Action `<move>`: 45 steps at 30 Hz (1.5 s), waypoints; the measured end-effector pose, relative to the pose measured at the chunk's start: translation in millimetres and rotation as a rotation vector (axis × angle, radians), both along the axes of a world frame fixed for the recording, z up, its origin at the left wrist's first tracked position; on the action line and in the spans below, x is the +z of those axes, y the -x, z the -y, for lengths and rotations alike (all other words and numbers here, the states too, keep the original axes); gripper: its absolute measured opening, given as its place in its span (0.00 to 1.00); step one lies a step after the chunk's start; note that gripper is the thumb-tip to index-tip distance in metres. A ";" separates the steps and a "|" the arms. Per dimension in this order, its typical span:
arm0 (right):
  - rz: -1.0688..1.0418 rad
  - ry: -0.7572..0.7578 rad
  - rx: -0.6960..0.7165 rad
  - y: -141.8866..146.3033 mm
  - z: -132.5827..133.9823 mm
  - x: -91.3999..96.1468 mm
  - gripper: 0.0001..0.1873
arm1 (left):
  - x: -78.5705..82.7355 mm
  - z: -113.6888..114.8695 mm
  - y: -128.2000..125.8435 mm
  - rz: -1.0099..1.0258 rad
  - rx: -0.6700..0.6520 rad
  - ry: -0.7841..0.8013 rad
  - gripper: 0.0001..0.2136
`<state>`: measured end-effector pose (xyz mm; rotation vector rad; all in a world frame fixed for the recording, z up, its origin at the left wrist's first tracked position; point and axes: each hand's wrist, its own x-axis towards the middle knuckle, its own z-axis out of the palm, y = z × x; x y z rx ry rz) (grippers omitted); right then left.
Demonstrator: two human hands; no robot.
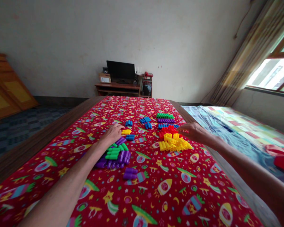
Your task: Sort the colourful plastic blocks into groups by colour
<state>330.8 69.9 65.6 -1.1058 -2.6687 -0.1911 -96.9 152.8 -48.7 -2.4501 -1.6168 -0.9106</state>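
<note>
My left hand (pixel 114 133) is on the left of the cloth, fingers loosely bent and apart, beside a few yellow bullet-shaped building blocks (pixel 126 132). Under and near its wrist lie green blocks (pixel 113 153) and purple blocks (pixel 125 157), heaped together. Blue blocks (pixel 130 137) sit just right of that hand. My right hand (pixel 191 131) reaches in from the right, its fingers closed at the edge of the red blocks (pixel 169 130), apparently on one of them. In front of the red ones is a pile of yellow blocks (pixel 175 143).
Neat rows of green blocks (pixel 165 115) and purple blocks (pixel 166 120) lie farther back on the red patterned cloth (pixel 156 195). Small blue groups (pixel 145 120) are at the middle. Beyond stands a desk (pixel 118 87) with a monitor (pixel 120 70); a bed (pixel 217 123) is right.
</note>
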 end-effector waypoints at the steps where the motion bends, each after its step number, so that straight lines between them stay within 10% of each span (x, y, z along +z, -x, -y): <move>1: -0.029 0.025 0.031 4.7 1.4 0.4 0.12 | 0.8 0.9 -0.8 0.001 0.003 -0.002 0.17; 9: -0.128 0.059 0.125 29.3 5.4 -2.2 0.12 | 16.1 10.6 -5.6 0.002 0.012 -0.003 0.15; 14: -0.111 0.033 -0.043 27.0 3.5 -1.7 0.14 | 63.1 29.3 -17.9 0.055 0.037 -0.069 0.15; 18: -0.054 0.070 -0.057 23.1 -0.7 -6.6 0.12 | 91.7 55.6 -74.7 0.137 -0.153 -0.095 0.13; 26: 0.031 0.083 -0.101 26.5 -9.9 -19.0 0.10 | 73.9 62.3 -182.1 -0.045 -0.331 0.102 0.10; 45: -0.091 0.148 -0.031 22.8 -4.1 -26.2 0.08 | 57.5 75.7 -206.7 0.061 -0.372 0.122 0.04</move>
